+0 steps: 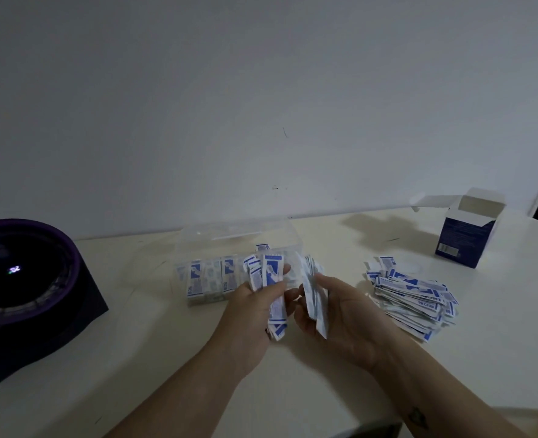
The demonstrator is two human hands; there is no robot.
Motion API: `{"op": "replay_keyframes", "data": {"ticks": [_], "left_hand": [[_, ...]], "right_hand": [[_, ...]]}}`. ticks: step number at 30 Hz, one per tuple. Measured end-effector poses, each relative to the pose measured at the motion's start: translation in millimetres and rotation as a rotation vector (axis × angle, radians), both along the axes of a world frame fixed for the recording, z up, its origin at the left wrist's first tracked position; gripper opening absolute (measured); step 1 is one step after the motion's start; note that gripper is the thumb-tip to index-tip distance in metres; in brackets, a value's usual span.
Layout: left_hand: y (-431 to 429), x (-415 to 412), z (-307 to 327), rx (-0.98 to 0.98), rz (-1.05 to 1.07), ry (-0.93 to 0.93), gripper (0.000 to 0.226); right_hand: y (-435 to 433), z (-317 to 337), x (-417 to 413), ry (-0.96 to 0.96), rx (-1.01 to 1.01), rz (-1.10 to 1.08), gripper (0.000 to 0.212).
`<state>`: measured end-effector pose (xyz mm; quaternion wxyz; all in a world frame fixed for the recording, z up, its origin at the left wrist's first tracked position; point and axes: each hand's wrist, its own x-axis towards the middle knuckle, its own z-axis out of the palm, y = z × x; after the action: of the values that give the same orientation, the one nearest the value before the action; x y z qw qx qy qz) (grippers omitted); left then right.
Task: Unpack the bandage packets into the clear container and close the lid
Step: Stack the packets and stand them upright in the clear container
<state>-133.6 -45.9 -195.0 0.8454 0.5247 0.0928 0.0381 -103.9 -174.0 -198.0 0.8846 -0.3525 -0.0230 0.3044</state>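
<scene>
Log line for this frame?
left hand: grips bandage packets | right hand: grips packet stack | clear container: open, part filled | packet pile: on table

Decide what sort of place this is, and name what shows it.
Probably a home desk or small workroom: a plain pale table pushed against a bare white wall, an opened shop-bought box, and loose bandage packets heaped beside a clear container.

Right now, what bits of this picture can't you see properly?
All in the head view:
- Clear container: its right end is hidden behind the left hand, right hand and held packets.
- Open box: its own walls hide the bottom.
- Packet pile: print too small and blurred.
- Dark round thing: cut off by the left edge.
</scene>
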Motion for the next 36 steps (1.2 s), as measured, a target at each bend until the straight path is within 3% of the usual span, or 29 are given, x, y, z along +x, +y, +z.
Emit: {"op": "replay_keyframes", "data": {"ticks": [2,5,7,13,16,22,25,27,31,36], "left_hand": [[1,2,-2,-0.047,-0.016,0.028,0.023],[4,3,-3,-0.093,-0.051,0.093,0.018],[4,3,-3,-0.083,-0.08,0.091,0.009],[7,3,-9,0.328,0.003,0.035,0.023],[10,4,-11,0.374,0.061,0.0,0.02],[9,2,-4,0.268,0.089,0.005,0.01],[14,7,0,-0.015,0.041,0.005,0.012],[17,10,-1,-0.071,0.033,-0.015,0.016],[13,8,-9,0.494,0.075,-0.204,0.025],[10,3,-26,0.861,-0.1,-0.26,0.013]], "right_hand": [[3,-1,-1,-0.058,-0.041,-0.015,0.033],[5,-10,2,-0.202,-0.178,-0.022,0.014],[5,-15,4,-0.261,-0.235,-0.008,0.016],[2,-15,1,-0.433,-0.421,0.005,0.035],[2,-15,2,-0.458,-0.451,-0.018,0.032],[10,-17,1,-0.418,-0.465,-0.099,0.02],[3,-6,11,-0.32,-0.456,-0.233,0.011],[-12,9,20,-0.305,-0.409,-0.331,0.01],[-43,27,24,-0.52,-0.506,-0.472,0.01],[-45,1,22,-0.641,-0.742,-0.522,0.012]]}}
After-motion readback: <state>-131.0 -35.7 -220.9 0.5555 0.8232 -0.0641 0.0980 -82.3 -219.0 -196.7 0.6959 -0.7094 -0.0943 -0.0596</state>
